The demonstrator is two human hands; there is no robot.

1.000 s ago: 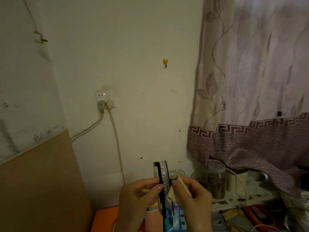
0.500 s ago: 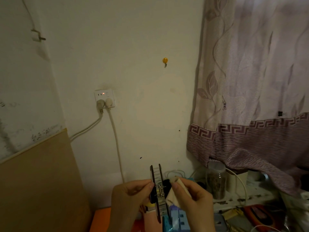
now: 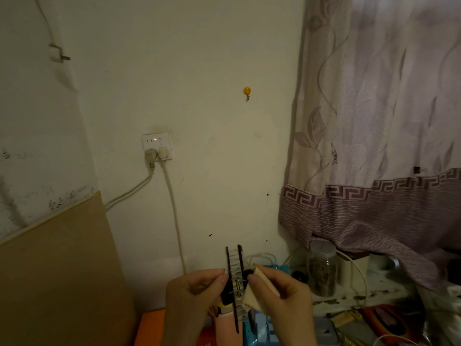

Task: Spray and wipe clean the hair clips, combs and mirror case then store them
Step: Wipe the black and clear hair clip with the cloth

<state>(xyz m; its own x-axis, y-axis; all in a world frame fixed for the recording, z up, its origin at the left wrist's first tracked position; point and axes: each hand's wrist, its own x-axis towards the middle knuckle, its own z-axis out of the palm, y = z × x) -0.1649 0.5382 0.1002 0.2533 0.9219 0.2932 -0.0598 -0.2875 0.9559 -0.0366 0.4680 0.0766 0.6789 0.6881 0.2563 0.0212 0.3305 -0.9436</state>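
Fingers of the left hand (image 3: 194, 293) pinch the dark hair clip (image 3: 234, 283), now turned so both toothed jaws gape toward the camera. Right hand (image 3: 277, 293) grips the folded cloth (image 3: 259, 285) against its hinge; wiping continues, storing not yet begun.

You see a black, clear-toothed hair clip (image 3: 234, 275), a cream cloth (image 3: 262, 290), and at two o'clock a mauve leaf-patterned curtain (image 3: 374, 121).

A lived-in home room is being shown: a mauve patterned fabric curtain (image 3: 379, 136) at two o'clock, a white wall socket (image 3: 156, 146) at nine, a cluttered sill (image 3: 349, 295) at four.
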